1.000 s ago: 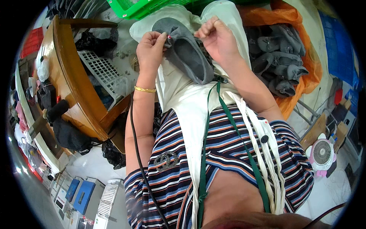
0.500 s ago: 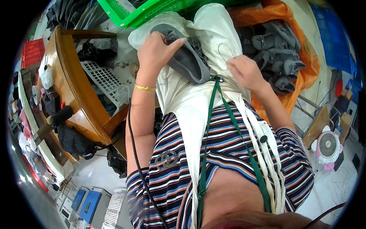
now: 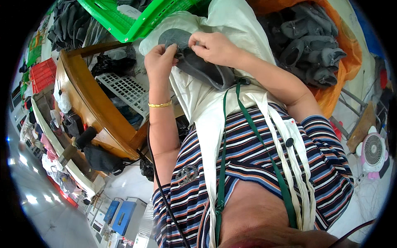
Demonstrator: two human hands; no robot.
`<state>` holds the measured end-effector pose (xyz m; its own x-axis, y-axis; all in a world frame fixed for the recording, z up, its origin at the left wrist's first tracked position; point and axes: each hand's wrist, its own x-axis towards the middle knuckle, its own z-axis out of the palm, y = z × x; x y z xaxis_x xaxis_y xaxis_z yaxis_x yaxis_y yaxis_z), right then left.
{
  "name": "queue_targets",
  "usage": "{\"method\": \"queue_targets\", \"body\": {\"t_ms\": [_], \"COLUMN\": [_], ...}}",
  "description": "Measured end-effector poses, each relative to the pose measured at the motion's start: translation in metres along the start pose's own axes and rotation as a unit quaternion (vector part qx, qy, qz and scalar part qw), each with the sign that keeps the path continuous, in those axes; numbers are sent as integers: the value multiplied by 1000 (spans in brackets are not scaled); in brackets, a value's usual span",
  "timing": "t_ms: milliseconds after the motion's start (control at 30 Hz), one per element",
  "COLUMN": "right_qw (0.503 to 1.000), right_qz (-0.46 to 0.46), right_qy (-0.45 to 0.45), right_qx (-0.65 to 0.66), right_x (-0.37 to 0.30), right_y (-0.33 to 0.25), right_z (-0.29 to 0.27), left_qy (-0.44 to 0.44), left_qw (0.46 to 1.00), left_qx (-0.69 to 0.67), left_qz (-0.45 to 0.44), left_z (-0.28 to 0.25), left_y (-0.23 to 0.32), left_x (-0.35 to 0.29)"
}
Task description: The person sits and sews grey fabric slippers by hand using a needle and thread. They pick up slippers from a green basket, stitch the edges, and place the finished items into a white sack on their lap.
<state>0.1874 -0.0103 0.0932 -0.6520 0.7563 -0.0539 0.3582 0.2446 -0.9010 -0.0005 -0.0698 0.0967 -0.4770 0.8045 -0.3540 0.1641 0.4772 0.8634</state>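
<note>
Across my lap lies a dark grey fabric shoe [image 3: 206,71], its opening toward me and its rounded toe pointing away. My left hand [image 3: 159,61] is closed on the shoe's left edge near the toe, thumb on top. At the shoe's upper, just right of that thumb, my right hand [image 3: 215,48] is pinched with curled fingers. Whatever sits between those fingertips is too small to make out. The white apron [image 3: 235,31] spreads over my legs beneath the shoe.
An orange bag [image 3: 351,53] full of grey shoes [image 3: 308,49] stands to the right. A green crate [image 3: 136,31] is at the far left, beyond a wooden table [image 3: 89,103] with a white slatted basket [image 3: 124,91] beside it. A small fan [image 3: 373,149] stands at the right.
My right hand has come left from beside my right thigh, where a thin loop of thread showed near it, to the shoe's upper. My left hand still grips the shoe. The whole view has shifted slightly.
</note>
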Motion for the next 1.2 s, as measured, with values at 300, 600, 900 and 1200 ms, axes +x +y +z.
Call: {"method": "queue_targets", "body": {"t_ms": [300, 600, 900, 1200], "right_qw": [999, 997, 988, 971], "right_qz": [-9, -14, -101, -153], "right_qy": [-28, -38, 39, 26], "right_qx": [-22, -66, -110, -179], "right_x": [6, 11, 0, 9], "right_y": [4, 11, 23, 17], "right_z": [10, 14, 37, 30], "left_qy": [5, 12, -48, -66], "left_qw": [999, 1000, 995, 987], "left_qx": [-33, -25, -81, -139], "left_qz": [-9, -1, -31, -55], "left_z": [2, 4, -8, -13], "left_y": [1, 2, -2, 1], "left_x": [-10, -9, -7, -6]}}
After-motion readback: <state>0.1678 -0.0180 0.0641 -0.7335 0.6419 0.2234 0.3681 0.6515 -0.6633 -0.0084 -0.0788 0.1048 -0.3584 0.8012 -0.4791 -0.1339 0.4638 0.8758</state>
